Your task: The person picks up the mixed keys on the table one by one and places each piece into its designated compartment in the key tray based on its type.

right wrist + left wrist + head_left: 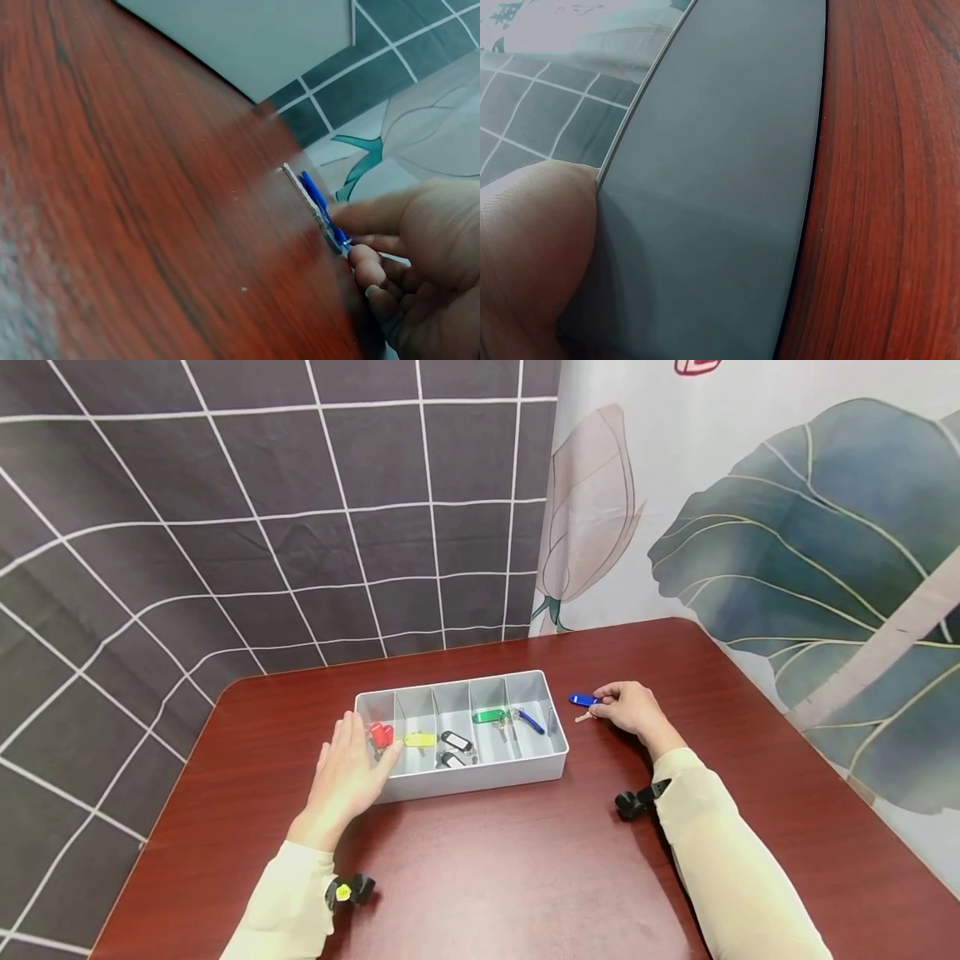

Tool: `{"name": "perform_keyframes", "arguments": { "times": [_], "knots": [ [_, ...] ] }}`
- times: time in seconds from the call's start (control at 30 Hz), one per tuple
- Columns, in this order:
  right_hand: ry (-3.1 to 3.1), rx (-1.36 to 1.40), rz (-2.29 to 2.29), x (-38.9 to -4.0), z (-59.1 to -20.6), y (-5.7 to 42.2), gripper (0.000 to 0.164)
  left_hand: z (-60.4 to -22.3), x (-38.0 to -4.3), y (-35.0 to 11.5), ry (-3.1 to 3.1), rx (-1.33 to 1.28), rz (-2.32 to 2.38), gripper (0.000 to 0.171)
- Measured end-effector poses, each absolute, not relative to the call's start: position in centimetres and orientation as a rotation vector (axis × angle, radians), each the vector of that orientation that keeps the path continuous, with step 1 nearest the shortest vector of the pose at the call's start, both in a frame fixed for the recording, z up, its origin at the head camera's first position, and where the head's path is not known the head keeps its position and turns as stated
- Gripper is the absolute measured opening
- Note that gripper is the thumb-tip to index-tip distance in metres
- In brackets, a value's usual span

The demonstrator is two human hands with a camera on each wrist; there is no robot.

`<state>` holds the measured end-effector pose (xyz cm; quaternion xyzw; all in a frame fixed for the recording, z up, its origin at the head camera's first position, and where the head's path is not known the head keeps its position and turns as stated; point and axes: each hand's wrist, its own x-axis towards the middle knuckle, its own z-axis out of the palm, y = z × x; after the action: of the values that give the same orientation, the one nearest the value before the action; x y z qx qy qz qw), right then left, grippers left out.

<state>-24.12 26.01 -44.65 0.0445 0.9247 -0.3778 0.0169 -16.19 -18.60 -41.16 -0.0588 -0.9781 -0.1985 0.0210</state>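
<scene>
A grey divided box (480, 778) stands on the table, with key tags in its compartments. My left hand (347, 772) rests against its left end with the fingers straight; in the left wrist view the base of the hand touches the grey wall (712, 150). To the right of the box, my right hand (633, 708) pinches a blue key tag (582, 700) with a key (584, 717) between thumb and fingers. The right wrist view shows that blue tag (313, 193) beside its key, low over the table.
From left to right the compartments hold red tags (381, 735), a yellow tag (420, 740), two black-edged tags (456, 742), a green tag (489, 716) with a key, and a blue tag (531, 721). A dark gridded curtain (300, 552) hangs behind the brown table (480, 868).
</scene>
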Motion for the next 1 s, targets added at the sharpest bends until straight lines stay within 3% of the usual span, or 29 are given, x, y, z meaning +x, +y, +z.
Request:
{"name": "perform_keyframes", "arguments": {
  "times": [0.23, 0.57, 1.0],
  "knots": [
    [2.91, 0.162, -1.17, -24.1, -44.8, 26.9, 0.043, -41.1, -16.3, -18.5, -3.031, -0.188, -0.616, 0.097],
    [2.954, 0.138, -1.091, -24.1, -44.8, 27.2, 0.043, -41.2, -16.2, -18.5, -3.038, -0.174, -0.619, 0.096],
    [2.974, 0.091, -1.066, -24.0, -44.8, 26.9, 0.027, -41.2, -16.0, -18.6, -3.03, -0.174, -0.635, 0.096]
  ]
}}
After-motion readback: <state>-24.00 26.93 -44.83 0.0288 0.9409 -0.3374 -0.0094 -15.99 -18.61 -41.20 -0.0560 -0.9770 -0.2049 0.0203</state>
